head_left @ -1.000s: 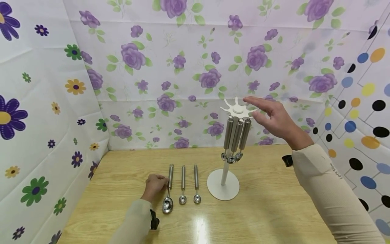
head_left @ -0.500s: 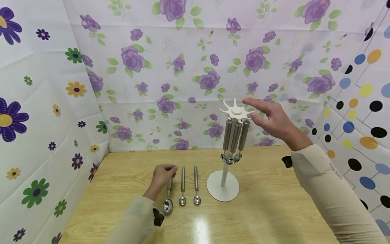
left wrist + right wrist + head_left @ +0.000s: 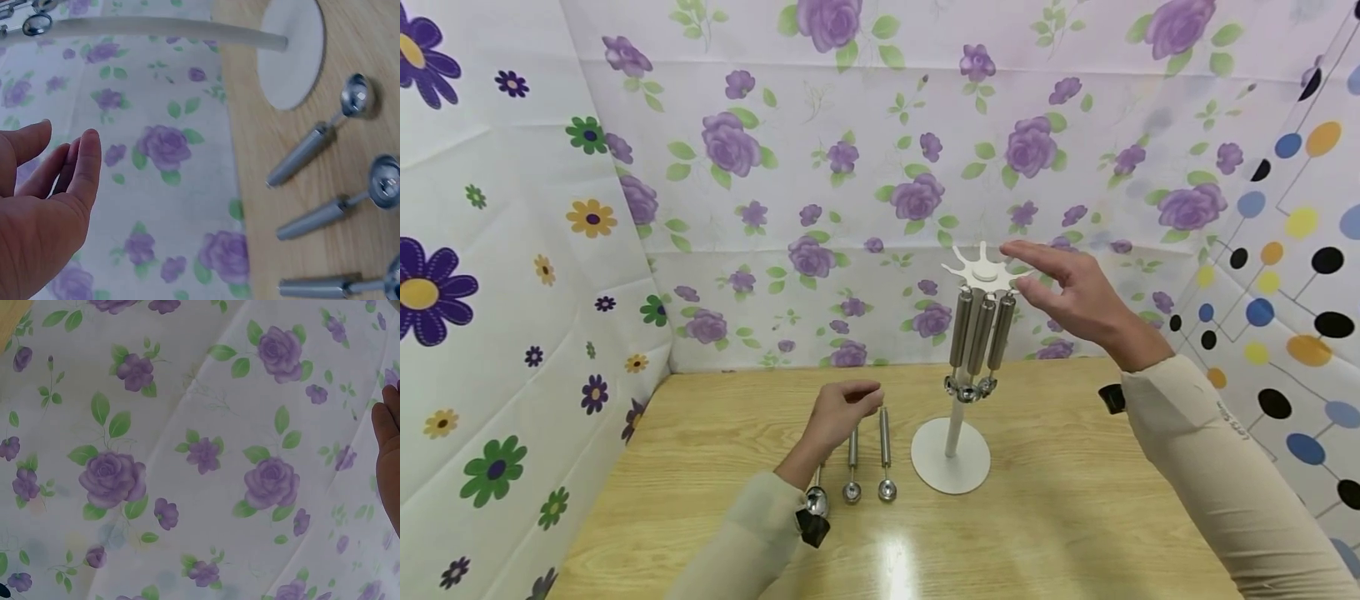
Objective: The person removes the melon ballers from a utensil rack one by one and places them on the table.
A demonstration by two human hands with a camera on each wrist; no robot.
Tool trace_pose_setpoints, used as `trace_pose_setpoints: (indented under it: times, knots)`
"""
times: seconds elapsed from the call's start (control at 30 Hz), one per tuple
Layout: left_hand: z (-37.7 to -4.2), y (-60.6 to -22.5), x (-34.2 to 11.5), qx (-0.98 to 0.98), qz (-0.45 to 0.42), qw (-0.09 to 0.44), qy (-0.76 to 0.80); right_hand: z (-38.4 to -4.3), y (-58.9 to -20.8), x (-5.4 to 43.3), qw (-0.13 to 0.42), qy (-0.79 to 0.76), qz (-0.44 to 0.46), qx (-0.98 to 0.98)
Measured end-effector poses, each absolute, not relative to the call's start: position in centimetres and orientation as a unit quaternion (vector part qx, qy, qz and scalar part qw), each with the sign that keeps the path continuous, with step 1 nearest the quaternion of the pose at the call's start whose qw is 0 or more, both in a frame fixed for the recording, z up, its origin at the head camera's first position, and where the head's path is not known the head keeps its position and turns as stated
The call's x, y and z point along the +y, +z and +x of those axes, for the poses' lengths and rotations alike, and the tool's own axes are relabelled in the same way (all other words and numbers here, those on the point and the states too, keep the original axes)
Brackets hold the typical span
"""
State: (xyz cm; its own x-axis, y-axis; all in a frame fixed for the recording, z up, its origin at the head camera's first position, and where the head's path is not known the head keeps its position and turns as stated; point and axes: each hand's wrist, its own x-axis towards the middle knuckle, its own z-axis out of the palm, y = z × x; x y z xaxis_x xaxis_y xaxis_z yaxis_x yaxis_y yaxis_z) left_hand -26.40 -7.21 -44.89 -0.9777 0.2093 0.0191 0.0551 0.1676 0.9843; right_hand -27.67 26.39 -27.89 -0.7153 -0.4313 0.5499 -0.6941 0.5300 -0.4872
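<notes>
My left hand (image 3: pixel 842 414) hovers with nothing in it over the upper handle ends of the scoops on the table. In the left wrist view, thumb and fingers of this hand (image 3: pixel 47 219) stand apart. Three steel scoops lie side by side: a large oval one (image 3: pixel 817 502), partly covered by the left wrist, a small round one (image 3: pixel 852 492) and another small one (image 3: pixel 887 490). My right hand (image 3: pixel 1078 292) is raised at the white stand's hooked top (image 3: pixel 985 272), thumb and fingertips right at its edge. Three more scoops (image 3: pixel 980 337) hang there.
The stand's round base (image 3: pixel 931 467) rests on the wooden table (image 3: pixel 1060 500), right of the lying scoops. A floral cloth (image 3: pixel 820 208) rises behind the table. Patterned cloths stand at left and right.
My left hand has moved right and away from me, from beside the large scoop's handle to above the small scoops' handle ends. The right hand has stayed at the stand's top.
</notes>
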Motion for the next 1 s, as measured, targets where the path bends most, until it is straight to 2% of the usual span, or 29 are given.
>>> trace_pose_setpoints:
  times: [0.6,1.0]
  knots:
    - [-26.9,-40.6,-1.0,0.738,0.201,0.046,0.642,-27.2,-27.7,26.7,0.219,0.324,0.335,-0.857]
    - [-26.9,-39.2,0.5,0.697,0.238,0.053,0.674,-28.1,-26.3,26.6,0.119,0.352,0.345,-0.862]
